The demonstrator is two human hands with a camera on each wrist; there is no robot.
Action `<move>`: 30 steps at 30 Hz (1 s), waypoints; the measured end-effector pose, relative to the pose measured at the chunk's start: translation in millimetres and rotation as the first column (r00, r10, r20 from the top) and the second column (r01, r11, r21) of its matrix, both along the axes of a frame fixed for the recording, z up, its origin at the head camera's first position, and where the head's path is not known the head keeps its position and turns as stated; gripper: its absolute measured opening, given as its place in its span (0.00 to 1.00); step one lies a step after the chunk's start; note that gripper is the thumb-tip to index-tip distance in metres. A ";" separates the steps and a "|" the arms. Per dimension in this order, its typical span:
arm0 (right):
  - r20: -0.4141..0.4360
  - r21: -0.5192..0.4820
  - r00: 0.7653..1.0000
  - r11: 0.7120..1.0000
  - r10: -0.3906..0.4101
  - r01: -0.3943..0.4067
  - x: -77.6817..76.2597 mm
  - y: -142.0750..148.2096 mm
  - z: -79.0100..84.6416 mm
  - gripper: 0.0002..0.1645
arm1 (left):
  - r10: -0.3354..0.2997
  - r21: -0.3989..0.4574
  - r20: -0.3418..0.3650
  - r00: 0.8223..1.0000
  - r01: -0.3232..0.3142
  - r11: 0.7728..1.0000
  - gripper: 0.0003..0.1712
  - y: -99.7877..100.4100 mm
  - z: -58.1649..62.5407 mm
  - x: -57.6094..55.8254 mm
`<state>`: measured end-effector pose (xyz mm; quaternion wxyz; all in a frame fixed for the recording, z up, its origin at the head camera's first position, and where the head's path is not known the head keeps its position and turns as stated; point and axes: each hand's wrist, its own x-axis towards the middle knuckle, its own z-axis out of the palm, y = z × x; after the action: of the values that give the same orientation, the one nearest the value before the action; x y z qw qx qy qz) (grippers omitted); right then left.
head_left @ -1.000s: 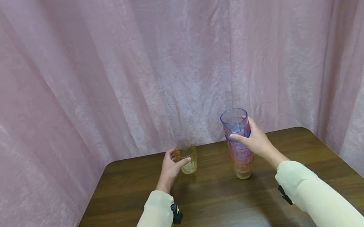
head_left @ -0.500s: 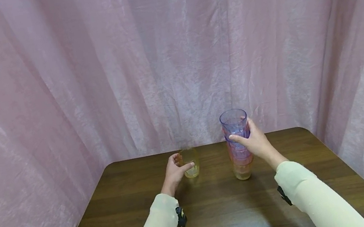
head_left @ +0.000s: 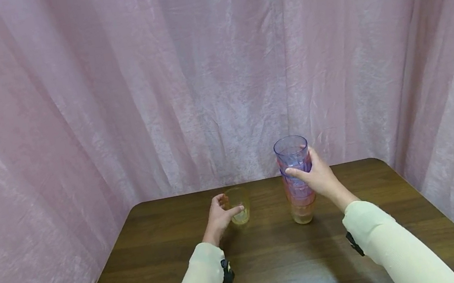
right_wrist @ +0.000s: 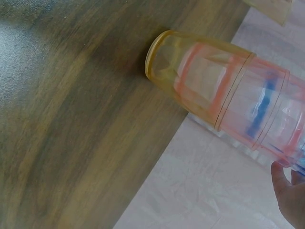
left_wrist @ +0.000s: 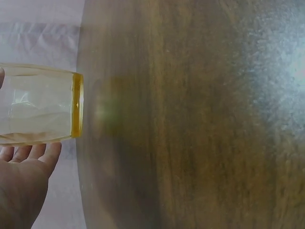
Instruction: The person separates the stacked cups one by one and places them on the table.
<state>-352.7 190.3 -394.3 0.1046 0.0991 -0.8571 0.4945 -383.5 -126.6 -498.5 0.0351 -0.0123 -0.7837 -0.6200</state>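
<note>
My left hand (head_left: 220, 219) holds a clear yellow cup (head_left: 241, 212) between thumb and fingers, upright near the table's far edge. In the left wrist view the yellow cup (left_wrist: 38, 105) lies sideways across the picture, its base close to the wood; I cannot tell whether it touches. To the right, my right hand (head_left: 320, 176) grips a tall stack of nested cups (head_left: 300, 194) near its top. Yellow forms the bottom of that stack (right_wrist: 200, 76), pink sits above, and blue-purple is uppermost. Part of the right hand's fingers is hidden behind the cups.
A dark brown wooden table (head_left: 274, 263) spans the area beneath both hands. Pink velvety curtain (head_left: 215, 73) hangs behind its far edge and along both sides. Black wrist straps (head_left: 227, 271) sit on the pale sleeves (head_left: 201, 281).
The left hand has come down and a little toward me and to the right with the yellow cup. My right hand and the stack have stayed almost still.
</note>
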 end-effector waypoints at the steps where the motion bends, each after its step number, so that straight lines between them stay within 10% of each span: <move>1: 0.002 -0.001 1.000 1.000 0.000 0.000 0.0 0.2 -0.1 0.62 | 0.001 -0.002 0.003 1.000 -0.001 1.000 0.48 0.3 -0.7 0.5; 30: -0.020 0.010 1.000 1.000 -0.006 0.006 -2.6 0.5 -2.7 0.64 | -0.042 0.013 0.006 0.999 0.042 0.999 0.53 7.1 -13.1 2.9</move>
<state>-355.4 190.7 -397.0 0.1140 0.1021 -0.8589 0.4888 -380.6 -119.5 -511.6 0.0197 -0.0267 -0.7793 -0.6257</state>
